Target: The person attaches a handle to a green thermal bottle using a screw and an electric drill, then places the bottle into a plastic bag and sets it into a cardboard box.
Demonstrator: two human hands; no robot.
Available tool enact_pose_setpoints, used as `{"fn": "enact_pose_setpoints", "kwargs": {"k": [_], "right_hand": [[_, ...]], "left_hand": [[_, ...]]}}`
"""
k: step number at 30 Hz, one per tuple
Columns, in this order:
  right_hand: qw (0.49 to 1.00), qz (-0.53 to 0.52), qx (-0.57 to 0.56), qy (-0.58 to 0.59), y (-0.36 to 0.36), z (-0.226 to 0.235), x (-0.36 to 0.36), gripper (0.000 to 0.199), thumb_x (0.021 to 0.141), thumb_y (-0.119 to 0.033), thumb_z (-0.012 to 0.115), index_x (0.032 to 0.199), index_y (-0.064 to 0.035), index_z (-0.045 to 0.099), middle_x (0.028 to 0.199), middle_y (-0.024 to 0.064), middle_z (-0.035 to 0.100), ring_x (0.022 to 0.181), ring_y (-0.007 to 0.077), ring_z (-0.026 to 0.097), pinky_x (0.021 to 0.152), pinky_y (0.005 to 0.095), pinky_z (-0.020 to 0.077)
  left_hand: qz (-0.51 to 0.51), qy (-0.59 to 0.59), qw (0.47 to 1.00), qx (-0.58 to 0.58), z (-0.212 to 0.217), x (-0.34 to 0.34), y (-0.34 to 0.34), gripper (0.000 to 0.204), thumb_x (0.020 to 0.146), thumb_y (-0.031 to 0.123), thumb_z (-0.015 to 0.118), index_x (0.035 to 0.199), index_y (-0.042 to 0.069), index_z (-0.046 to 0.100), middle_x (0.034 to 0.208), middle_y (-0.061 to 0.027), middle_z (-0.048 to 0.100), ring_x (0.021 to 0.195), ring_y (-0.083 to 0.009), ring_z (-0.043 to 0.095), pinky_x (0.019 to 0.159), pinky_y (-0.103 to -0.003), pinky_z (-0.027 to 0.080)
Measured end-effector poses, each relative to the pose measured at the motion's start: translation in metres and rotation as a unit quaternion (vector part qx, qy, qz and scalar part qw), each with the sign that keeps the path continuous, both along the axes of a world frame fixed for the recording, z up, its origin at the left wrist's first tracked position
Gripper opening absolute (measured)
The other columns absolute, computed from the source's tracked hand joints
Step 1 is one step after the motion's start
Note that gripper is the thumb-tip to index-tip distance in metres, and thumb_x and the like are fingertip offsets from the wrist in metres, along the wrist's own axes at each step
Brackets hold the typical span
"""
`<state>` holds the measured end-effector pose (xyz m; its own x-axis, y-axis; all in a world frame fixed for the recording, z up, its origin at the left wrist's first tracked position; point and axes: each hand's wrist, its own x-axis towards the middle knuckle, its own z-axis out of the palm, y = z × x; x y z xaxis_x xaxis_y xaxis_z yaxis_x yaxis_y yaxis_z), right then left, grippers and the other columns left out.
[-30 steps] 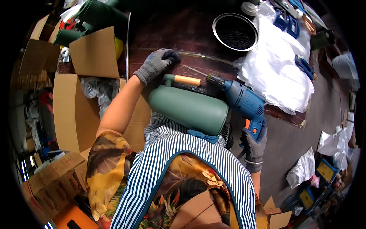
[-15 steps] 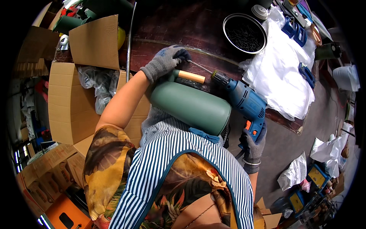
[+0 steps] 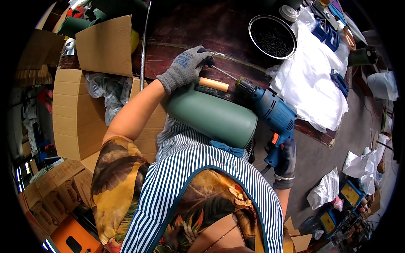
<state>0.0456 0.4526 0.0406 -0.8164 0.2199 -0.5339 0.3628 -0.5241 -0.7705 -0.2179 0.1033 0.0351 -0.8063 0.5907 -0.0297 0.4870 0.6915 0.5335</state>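
Observation:
A blue power drill (image 3: 276, 110) with a dark chuck and an orange trigger points up and left. My right hand (image 3: 286, 159), in a grey glove and a little blurred, is at its handle. From the chuck a long thin metal bit (image 3: 224, 73) reaches to the fingertips of my left hand (image 3: 187, 67). That gloved hand is closed in a pinch at the bit's tip; whatever sits between the fingers is hidden. Below it lies a smooth green cylindrical body (image 3: 213, 118) against my apron, with a light wooden handle (image 3: 214, 84) along its far side.
A round tin of dark screws (image 3: 272, 38) stands on the dark red table (image 3: 190, 25), beside white plastic sheeting (image 3: 310, 80). Open cardboard boxes (image 3: 67, 114) are at the left, next to an upright metal rod (image 3: 144, 50). White bags (image 3: 324, 189) lie on the floor at right.
My left hand has shifted slightly right, its fingers still pinched at the bit's tip. The drill has moved slightly right, and my right hand has shifted lower and right around the handle.

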Motion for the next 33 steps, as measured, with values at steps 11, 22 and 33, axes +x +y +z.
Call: {"fn": "enact_pose_setpoints", "kwargs": {"k": [11, 22, 33], "right_hand": [[0.979, -0.028, -0.181, -0.09, 0.024, -0.009, 0.019, 0.057, 0.102, -0.05, 0.053, 0.13, -0.0007, 0.054, 0.097, 0.0166, 0.066, 0.068, 0.0225, 0.064, 0.059, 0.0287, 0.054], [0.98, 0.052, -0.117, -0.153, 0.086, 0.012, 0.024, 0.055, 0.103, -0.05, 0.051, 0.128, -0.0006, 0.054, 0.092, 0.0154, 0.067, 0.064, 0.0194, 0.065, 0.054, 0.0251, 0.0534], [0.972, 0.066, -0.09, -0.205, 0.069, 0.031, -0.021, 0.05, 0.103, -0.047, 0.051, 0.12, -0.0004, 0.059, 0.086, 0.0146, 0.067, 0.06, 0.0189, 0.063, 0.052, 0.0252, 0.0523]], "left_hand": [[0.015, -0.147, 0.988, 0.05, 0.024, 0.046, -0.009, 0.054, 0.079, 0.028, 0.083, 0.128, 0.014, 0.066, 0.113, -0.0095, 0.066, 0.107, -0.0281, 0.063, 0.097, -0.038, 0.052], [0.029, -0.332, 0.908, 0.253, 0.017, 0.038, -0.017, 0.05, 0.082, 0.003, 0.066, 0.132, 0.006, 0.062, 0.133, -0.0115, 0.064, 0.128, -0.0251, 0.058, 0.115, -0.042, 0.043], [-0.016, -0.259, 0.956, 0.136, 0.014, 0.026, -0.021, 0.043, 0.085, 0.005, 0.067, 0.128, 0.003, 0.064, 0.126, -0.0102, 0.065, 0.121, -0.0219, 0.06, 0.11, -0.038, 0.045]]}}
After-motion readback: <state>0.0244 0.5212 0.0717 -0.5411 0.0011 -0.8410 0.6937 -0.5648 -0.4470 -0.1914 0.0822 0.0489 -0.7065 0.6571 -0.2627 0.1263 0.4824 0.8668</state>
